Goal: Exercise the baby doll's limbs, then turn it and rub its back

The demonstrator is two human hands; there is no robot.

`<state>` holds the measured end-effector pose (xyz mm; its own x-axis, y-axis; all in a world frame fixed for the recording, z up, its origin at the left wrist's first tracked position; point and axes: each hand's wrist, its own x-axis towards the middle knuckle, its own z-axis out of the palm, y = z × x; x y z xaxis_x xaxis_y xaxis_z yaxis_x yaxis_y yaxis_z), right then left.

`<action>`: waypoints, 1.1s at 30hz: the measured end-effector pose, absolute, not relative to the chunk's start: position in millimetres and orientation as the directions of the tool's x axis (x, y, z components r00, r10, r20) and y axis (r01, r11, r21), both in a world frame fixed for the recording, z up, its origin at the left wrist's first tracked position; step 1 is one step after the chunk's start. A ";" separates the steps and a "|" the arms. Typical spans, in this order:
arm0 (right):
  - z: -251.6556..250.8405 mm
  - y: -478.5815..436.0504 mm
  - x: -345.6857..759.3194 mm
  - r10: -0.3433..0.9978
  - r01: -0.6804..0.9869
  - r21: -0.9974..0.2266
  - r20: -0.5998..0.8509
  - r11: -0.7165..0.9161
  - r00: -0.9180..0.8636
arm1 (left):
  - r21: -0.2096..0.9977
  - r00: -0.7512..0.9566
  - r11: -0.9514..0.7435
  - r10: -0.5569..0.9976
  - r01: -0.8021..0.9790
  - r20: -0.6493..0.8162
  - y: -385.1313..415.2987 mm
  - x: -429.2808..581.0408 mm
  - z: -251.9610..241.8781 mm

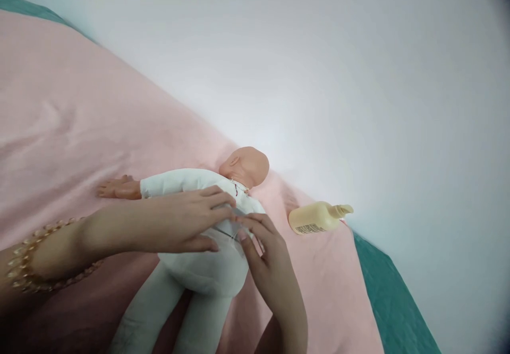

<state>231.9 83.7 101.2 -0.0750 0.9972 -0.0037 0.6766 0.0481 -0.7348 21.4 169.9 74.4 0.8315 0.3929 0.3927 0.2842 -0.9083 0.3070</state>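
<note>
A baby doll (207,274) with a white cloth body lies on a pink sheet, its bare plastic head turned away and one plastic hand stretched to the left. My left hand (211,213) rests over the doll's back, palm down, fingers apart. Close beside it, my right hand (258,242) has its thumb and fingertips drawn together at the doll's back. A thin dark line and a clear, film-like patch show between the hands; what exactly the right fingertips hold is too small to make out.
A cream pump bottle (313,218) lies on its side right of the doll. The pink sheet (79,104) covers a green surface (390,290), which shows at the right and upper left. A pale wall (338,77) rises behind.
</note>
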 end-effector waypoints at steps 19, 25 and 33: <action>65.8 106.3 224.5 0.987 0.738 -0.673 0.149 0.054 0.063 | 0.386 0.738 -0.867 0.479 0.315 0.474 202.1 37.7 29.6; 62.9 108.4 224.8 0.992 0.754 -0.655 0.121 0.050 0.039 | 0.401 0.747 -0.858 0.489 0.321 0.449 204.6 39.2 24.5; 60.2 109.8 225.4 0.988 0.750 -0.659 0.148 0.062 0.048 | 0.501 0.694 -0.802 0.563 0.326 0.448 207.5 41.2 31.8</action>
